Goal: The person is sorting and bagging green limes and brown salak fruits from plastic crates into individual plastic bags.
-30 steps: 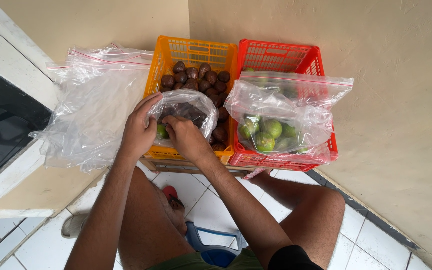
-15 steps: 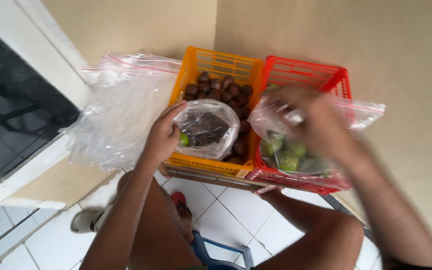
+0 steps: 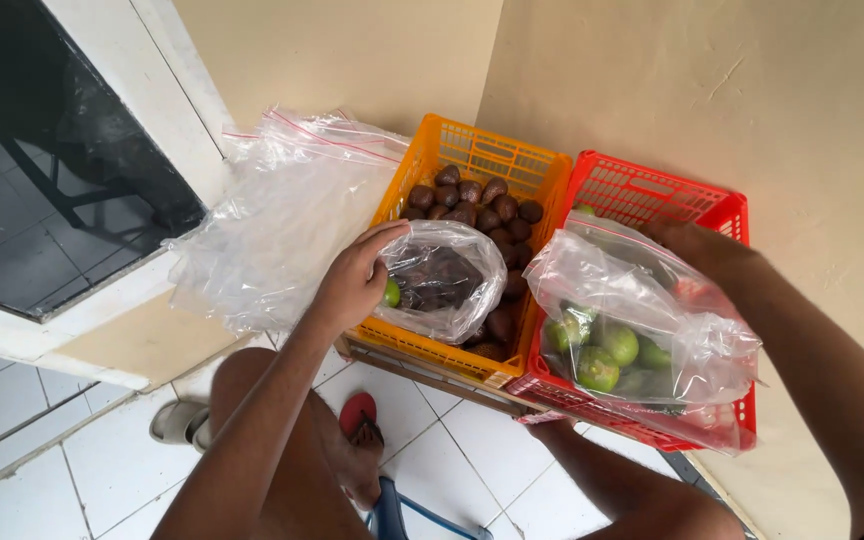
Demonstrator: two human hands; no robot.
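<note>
left hand on dark-fruit bag, right hand at green-fruit bag

left hand (image 3: 357,280) is closed on the rim of a small clear bag (image 3: 442,280) of dark fruit, with one green fruit (image 3: 391,293) pinched at the fingers. bag sits over the orange crate (image 3: 472,160), just right of that hand, mouth facing the hand. right hand (image 3: 702,250) is well apart, over the red crate (image 3: 652,195), behind the top edge of a larger bag of green fruit (image 3: 642,320); cannot tell if it grips the plastic. that bag's long axis runs left-right across the crate, below the hand. left hand is nearer the dark-fruit bag. pile of empty bags (image 3: 272,220) lies left of the crates.
</note>
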